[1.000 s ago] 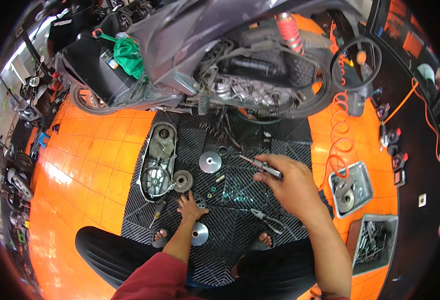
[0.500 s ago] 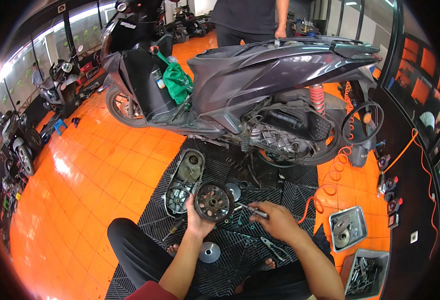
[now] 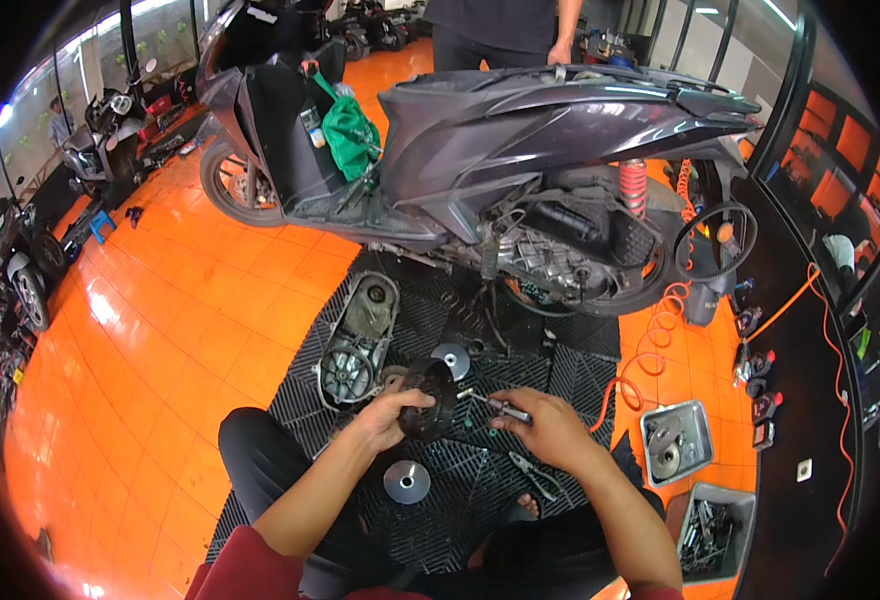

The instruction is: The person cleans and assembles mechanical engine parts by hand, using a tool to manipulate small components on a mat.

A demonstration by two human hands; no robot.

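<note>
My left hand is closed on the rim of a dark, round clutch drum, now tilted nearly edge-on above the mat. In my right hand is a slim tool with a metal shaft and grey handle, like a screwdriver. Its shaft points left at the drum; I cannot tell whether they touch. Beyond my left hand lies a long metal transmission cover. One shiny disc lies behind the drum, another disc nearer my legs. Pliers rest below my right hand.
A dark scooter stands ahead, its transmission side exposed, with a person behind it. A ribbed black mat covers the orange tiles. A parts tray, a tool bin and a coiled orange hose are at right.
My left hand has turned the drum from facing up to nearly edge-on and swung over its rim. The tool in my right hand stays close beside it. The whole view has shifted slightly.
</note>
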